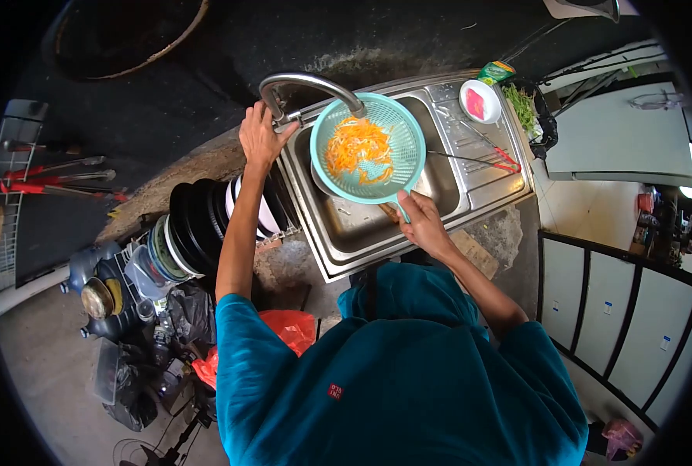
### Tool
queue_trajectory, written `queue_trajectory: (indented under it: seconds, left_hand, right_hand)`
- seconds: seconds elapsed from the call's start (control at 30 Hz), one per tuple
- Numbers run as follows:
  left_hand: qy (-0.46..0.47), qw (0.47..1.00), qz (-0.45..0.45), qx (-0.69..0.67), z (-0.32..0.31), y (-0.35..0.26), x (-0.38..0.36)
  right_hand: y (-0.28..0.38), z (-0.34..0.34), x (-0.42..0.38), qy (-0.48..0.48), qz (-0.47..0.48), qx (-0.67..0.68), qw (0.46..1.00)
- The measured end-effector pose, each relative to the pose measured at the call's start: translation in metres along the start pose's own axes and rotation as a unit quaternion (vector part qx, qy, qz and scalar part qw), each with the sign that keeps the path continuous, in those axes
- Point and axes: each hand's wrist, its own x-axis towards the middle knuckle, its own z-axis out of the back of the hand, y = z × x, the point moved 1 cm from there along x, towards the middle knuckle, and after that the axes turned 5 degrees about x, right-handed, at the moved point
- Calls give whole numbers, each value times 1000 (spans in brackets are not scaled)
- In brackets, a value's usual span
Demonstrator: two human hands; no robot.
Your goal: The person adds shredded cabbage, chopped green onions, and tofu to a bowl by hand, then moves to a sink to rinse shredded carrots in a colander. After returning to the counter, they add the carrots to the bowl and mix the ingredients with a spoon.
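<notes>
Over the sink (346,225), a light-green plastic colander (412,147) holds shredded orange and white pieces (358,147). My right hand (425,224) is closed around its handle on the near side. The curved metal faucet (315,80) has its spout end above the colander's far part. At the faucet's base, on the sink's far left corner, my left hand (262,138) has its fingers apart, the thumb reaching toward the tap fitting. Part of another bowl or pan shows beneath the colander, mostly hidden.
Right of the basin, red-handled tongs (505,161) lie on the drainboard near a white bowl (479,102) with something pink. Greens (521,109) sit in a black bag beyond. Plates and black trays (194,217) stand in a rack at left. Lidded bottles and bags are lower left.
</notes>
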Motion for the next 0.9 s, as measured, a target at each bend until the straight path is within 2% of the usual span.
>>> queue_trajectory:
  seconds: [0.1,0.2,0.27,0.37,0.47,0.53,0.6,0.67,0.73,0.9]
  left_hand:
    - [-12,1000,4,1,1,0,-1]
    - [0,997,26,-76,2,1,0]
    - [-35,986,66,-147,0,4,1]
    - [-29,981,87,-172,-2,7,4]
    - [-10,979,108,-175,3,3,3]
    - [17,980,100,-173,2,3,5]
    - [13,986,76,-146,3,3,3]
    - [2,989,56,-135,2,1,4]
    - [20,986,72,-149,4,0,5]
    - [32,992,68,-104,9,3,8]
  right_hand:
    - [-5,3,-6,0,-40,32,999]
    - [-12,5,-5,12,-54,42,998]
    - [-17,6,6,-34,4,-29,999]
    - [-20,11,16,-59,56,-65,995]
    - [-7,13,13,-76,62,-119,988]
    - [-7,16,15,-55,65,-106,991]
    - [-5,14,3,-2,-17,-81,997]
    - [1,12,-6,-1,-39,-63,997]
    - [-1,15,-9,-15,-76,15,997]
    - [-4,17,-12,4,-54,-5,999]
